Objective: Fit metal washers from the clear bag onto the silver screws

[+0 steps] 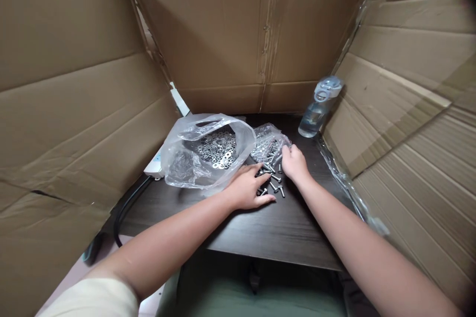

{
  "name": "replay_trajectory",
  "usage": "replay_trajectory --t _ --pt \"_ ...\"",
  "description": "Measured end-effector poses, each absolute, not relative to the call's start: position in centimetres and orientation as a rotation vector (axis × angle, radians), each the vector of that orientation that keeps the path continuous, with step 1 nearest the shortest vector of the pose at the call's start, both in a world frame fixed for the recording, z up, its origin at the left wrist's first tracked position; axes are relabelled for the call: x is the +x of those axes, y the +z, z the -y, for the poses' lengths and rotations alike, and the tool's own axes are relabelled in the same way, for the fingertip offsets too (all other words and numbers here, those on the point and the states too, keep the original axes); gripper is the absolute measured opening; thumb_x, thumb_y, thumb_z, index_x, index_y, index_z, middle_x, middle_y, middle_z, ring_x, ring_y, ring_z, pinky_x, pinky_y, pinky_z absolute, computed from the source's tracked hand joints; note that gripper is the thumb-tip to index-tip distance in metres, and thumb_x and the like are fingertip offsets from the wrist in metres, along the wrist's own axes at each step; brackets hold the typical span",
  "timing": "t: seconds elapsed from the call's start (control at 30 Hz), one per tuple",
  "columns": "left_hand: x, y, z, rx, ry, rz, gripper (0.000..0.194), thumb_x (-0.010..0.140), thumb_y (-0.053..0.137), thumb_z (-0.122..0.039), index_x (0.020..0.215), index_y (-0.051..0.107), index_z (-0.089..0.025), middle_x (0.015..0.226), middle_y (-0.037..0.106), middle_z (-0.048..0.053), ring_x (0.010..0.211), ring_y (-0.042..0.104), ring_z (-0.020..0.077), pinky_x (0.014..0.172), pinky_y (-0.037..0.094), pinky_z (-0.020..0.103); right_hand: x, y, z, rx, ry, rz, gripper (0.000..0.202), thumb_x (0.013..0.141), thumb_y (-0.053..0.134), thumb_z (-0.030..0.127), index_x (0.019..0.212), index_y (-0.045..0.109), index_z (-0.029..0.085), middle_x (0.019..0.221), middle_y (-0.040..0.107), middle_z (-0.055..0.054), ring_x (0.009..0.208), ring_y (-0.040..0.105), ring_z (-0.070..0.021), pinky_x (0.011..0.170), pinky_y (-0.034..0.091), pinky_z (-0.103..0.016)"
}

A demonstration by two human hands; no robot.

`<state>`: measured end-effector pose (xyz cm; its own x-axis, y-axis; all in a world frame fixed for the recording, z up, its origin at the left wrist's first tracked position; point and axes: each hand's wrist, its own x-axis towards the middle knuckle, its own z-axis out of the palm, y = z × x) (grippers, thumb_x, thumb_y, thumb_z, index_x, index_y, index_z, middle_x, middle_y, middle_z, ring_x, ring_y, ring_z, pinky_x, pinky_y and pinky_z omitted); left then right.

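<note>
Loose metal bolts lie on the dark tabletop in front of a small clear plastic bag with more bolts inside. My left hand rests beside and partly over the loose bolts, its fingers spread apart. At the bag's right edge my right hand has its fingers closed on the plastic. Left of the small bag sits a larger white plastic bag, its mouth open, with many metal washers inside. My left forearm and hand hide part of its lower right edge.
A clear water bottle stands at the back right. A white power strip with a black cable lies left of the large bag. Cardboard walls enclose the dark table at the back and both sides.
</note>
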<state>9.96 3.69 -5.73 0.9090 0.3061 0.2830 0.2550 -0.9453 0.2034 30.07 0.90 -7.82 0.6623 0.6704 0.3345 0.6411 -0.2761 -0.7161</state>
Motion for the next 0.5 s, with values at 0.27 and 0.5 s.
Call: replay_trajectory --t 0.27,0.5 --pt "9.7 -6.2 -4.3 2.84 0.697 -0.122 0.048 0.075 0.057 -0.052 0.107 0.063 -0.017 0.119 0.055 0.015 0.112 0.049 0.0308 0.095 0.038 0.046 26.0 -6.8 2.5 -2.046 0.067 1.344 0.028 0.085 0.037 0.019 0.086 0.063 0.011 0.094 0.061 -0.015 0.092 0.057 -0.0227 0.085 0.041 -0.03" --pt "9.1 -5.4 -4.8 2.602 0.903 -0.169 0.031 0.079 0.059 -0.037 0.101 0.065 -0.016 0.107 0.061 0.013 0.102 0.055 0.0231 0.092 0.042 0.04 27.2 -6.7 2.9 -1.91 0.008 1.358 0.026 0.081 0.045 0.021 0.086 0.068 0.011 0.091 0.064 -0.011 0.085 0.059 -0.0199 0.08 0.043 -0.028"
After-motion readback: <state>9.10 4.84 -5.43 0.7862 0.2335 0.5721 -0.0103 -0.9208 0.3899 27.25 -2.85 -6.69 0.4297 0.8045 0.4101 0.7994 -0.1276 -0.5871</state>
